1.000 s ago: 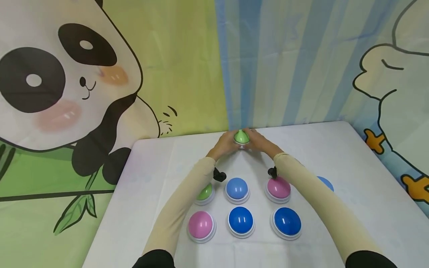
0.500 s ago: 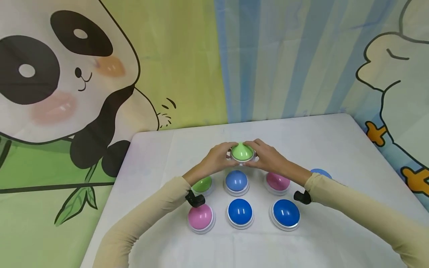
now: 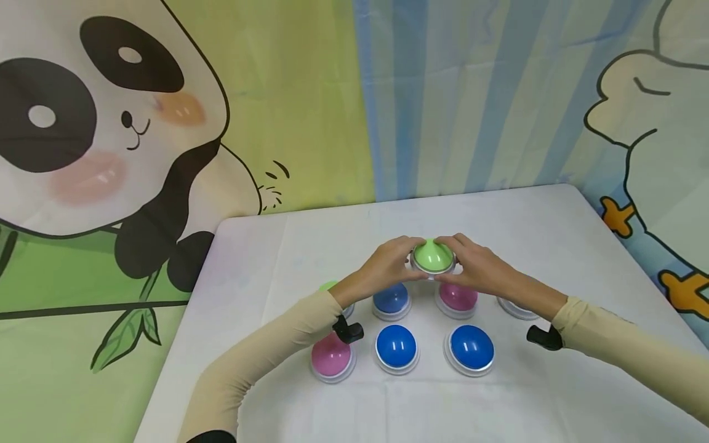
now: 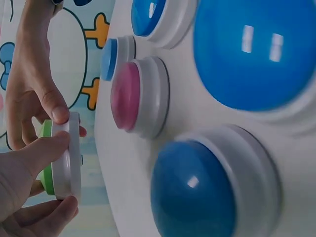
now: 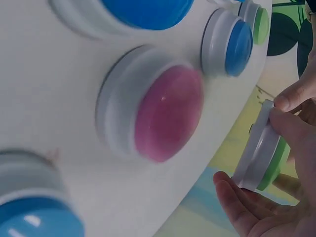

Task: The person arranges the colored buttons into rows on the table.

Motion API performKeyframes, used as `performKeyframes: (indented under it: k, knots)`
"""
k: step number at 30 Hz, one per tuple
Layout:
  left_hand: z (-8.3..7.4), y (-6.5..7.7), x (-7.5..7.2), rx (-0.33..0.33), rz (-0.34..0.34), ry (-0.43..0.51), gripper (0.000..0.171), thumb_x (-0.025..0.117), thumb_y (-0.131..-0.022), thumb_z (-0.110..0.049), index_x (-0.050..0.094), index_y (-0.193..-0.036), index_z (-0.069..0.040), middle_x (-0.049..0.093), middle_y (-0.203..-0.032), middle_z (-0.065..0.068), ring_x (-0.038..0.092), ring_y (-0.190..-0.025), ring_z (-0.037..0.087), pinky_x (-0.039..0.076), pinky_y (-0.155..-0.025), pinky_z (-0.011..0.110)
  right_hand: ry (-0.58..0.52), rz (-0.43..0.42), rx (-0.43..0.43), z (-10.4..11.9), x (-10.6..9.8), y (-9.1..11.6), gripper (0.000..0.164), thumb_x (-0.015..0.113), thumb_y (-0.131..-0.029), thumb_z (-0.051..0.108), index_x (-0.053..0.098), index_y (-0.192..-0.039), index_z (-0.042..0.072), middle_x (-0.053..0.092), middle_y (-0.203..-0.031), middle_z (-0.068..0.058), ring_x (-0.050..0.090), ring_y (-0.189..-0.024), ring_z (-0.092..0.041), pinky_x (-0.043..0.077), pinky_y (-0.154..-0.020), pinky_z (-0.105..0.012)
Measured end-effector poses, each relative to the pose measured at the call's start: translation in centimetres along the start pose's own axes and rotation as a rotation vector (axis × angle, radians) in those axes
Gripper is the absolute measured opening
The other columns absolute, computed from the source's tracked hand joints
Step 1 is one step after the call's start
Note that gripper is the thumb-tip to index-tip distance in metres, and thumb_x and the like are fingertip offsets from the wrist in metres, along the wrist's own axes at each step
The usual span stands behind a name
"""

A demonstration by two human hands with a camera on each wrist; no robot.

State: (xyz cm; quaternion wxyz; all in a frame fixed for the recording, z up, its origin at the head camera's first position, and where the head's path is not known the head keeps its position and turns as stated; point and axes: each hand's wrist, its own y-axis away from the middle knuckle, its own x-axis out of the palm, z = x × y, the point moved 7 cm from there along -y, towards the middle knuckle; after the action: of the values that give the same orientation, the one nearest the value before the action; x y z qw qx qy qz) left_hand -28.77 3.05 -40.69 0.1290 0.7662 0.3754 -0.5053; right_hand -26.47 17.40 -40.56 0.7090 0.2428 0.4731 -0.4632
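Note:
A green dome push button with a white base is held by both hands, over the far part of the table. My left hand grips its left side, thumb and fingers on the rim. On the opposite side my right hand grips it the same way. In the left wrist view the white base shows edge-on between the hands, apart from the tabletop. The right wrist view also shows the button edge-on, its green dome turned away from the table.
Nearer on the white table stand a pink button and two dark blue ones. Behind them are a light blue button, another pink one, and two buttons partly hidden by my forearms. A printed curtain hangs behind.
Both hands have brought the green push button from the table's far edge toward me, then to the right. It now sits behind the second pink button.

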Motion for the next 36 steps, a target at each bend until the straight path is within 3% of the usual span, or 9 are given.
performKeyframes:
  k: [5,8,15,19,24,29,36]
  knots:
    - [-1.6,-2.4,1.4,0.038,0.032,0.001,0.069,0.077,-0.082,-0.035,0.049,-0.139,-0.009,0.061,-0.131,0.004,0.058,-0.117,0.012,0.049,-0.099,0.020,0.024,-0.013,0.038,-2.0,-1.4,1.6,0.076,0.082,-0.077,0.027,0.043,-0.139,0.008,0.053,-0.126,-0.023,0.062,-0.105,-0.036,0.060,-0.077,-0.046]
    - [-2.1,-3.0,2.0,0.040,0.054,0.018,0.068,0.076,-0.083,-0.036,0.047,-0.140,-0.010,0.060,-0.133,0.003,0.057,-0.120,0.012,0.048,-0.101,0.021,0.034,-0.017,0.048,-2.6,-1.7,2.2,0.075,0.082,-0.077,0.026,0.043,-0.138,0.007,0.053,-0.125,-0.023,0.063,-0.103,-0.035,0.060,-0.075,-0.043]
    - [-3.8,-2.2,2.8,0.077,0.095,0.014,0.065,0.075,-0.084,-0.037,0.050,-0.138,-0.011,0.062,-0.127,0.001,0.058,-0.115,0.009,0.048,-0.098,0.019,0.043,0.001,0.037,-2.0,-1.9,4.3,0.073,0.083,-0.076,0.026,0.044,-0.135,0.006,0.055,-0.122,-0.021,0.064,-0.098,-0.030,0.061,-0.073,-0.039]
    - [-5.4,-1.1,3.2,0.123,0.114,-0.031,0.064,0.075,-0.083,-0.040,0.051,-0.136,-0.012,0.063,-0.120,0.000,0.058,-0.107,0.008,0.049,-0.093,0.016,0.064,0.005,0.020,-1.2,-1.9,6.2,0.071,0.083,-0.075,0.030,0.046,-0.132,0.007,0.058,-0.114,-0.016,0.064,-0.093,-0.023,0.061,-0.071,-0.035]
    - [-7.3,-0.6,4.2,0.197,0.115,-0.103,0.065,0.074,-0.083,-0.043,0.051,-0.135,-0.011,0.063,-0.116,0.000,0.058,-0.100,0.006,0.048,-0.088,0.010,0.111,0.013,0.032,-0.7,-1.9,8.0,0.077,0.084,-0.073,0.034,0.046,-0.132,0.001,0.058,-0.109,-0.016,0.064,-0.093,-0.024,0.061,-0.074,-0.039]
    - [-9.4,-1.4,5.8,0.247,0.130,-0.118,0.066,0.073,-0.084,-0.045,0.050,-0.135,-0.011,0.063,-0.116,0.000,0.057,-0.098,0.004,0.046,-0.085,0.007,0.119,0.028,0.101,-1.7,-2.6,10.0,0.080,0.086,-0.070,0.032,0.048,-0.129,-0.007,0.057,-0.108,-0.019,0.065,-0.091,-0.028,0.061,-0.071,-0.039]
    - [-12.3,-3.6,7.8,0.262,0.197,-0.160,0.070,0.069,-0.086,-0.049,0.045,-0.140,-0.012,0.061,-0.121,-0.002,0.054,-0.102,0.001,0.043,-0.085,0.004,0.151,0.047,0.206,-4.1,-3.9,12.6,0.080,0.087,-0.067,0.033,0.051,-0.126,-0.006,0.055,-0.103,-0.018,0.059,-0.078,-0.018,0.059,-0.061,-0.032]
